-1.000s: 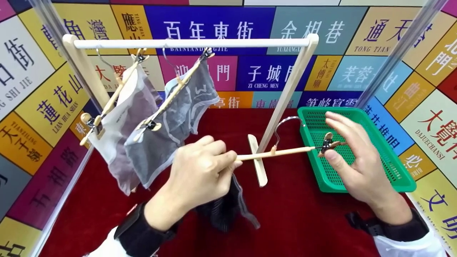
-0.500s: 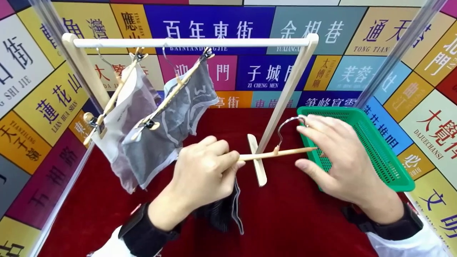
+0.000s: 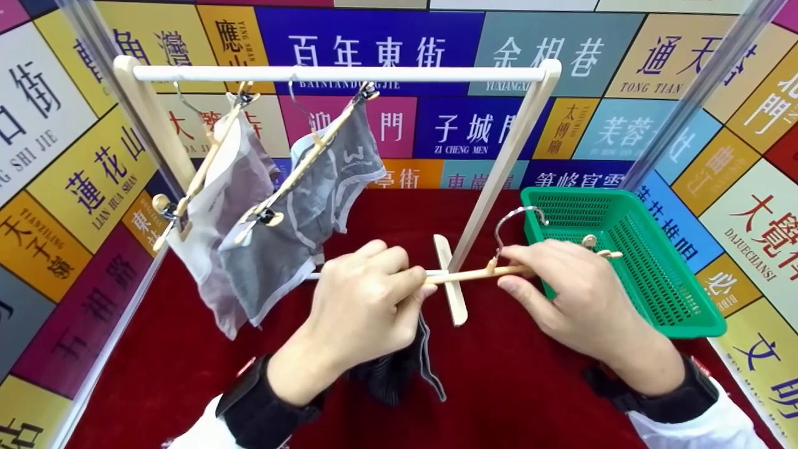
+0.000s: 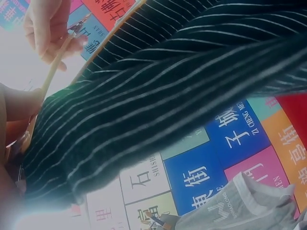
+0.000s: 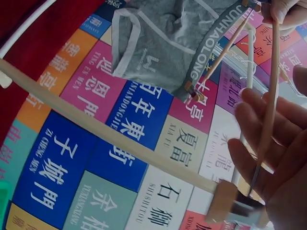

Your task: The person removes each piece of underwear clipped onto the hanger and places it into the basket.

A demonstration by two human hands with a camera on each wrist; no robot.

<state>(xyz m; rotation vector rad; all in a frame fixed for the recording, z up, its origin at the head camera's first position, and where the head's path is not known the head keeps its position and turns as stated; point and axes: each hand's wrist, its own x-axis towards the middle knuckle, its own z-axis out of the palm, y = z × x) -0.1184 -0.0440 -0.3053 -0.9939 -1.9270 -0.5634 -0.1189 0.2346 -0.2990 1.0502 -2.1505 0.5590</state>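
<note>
My left hand (image 3: 368,299) grips the left end of a wooden clip hanger (image 3: 471,274), with the clip there hidden behind the fingers. Beneath that hand hangs a dark garment (image 3: 386,377); the left wrist view shows it as black cloth with thin white stripes (image 4: 144,110). My right hand (image 3: 573,296) holds the bar just right of the metal hook (image 3: 508,218), thumb below and fingers above. Past its fingers the right-end clip (image 3: 589,241) pokes out; the right wrist view shows that wooden clip (image 5: 223,201) with no cloth in it.
A wooden rack (image 3: 336,74) stands behind the hands. On its left half hang grey-white underwear (image 3: 218,187) and grey boxer briefs (image 3: 280,249), both on clip hangers. A green basket (image 3: 686,274) sits at right on the red cloth (image 3: 499,386).
My right hand has moved left from the hanger's right-end clip along the bar to near the hook and closed round it. The left hand keeps its grip, drifting slightly right.
</note>
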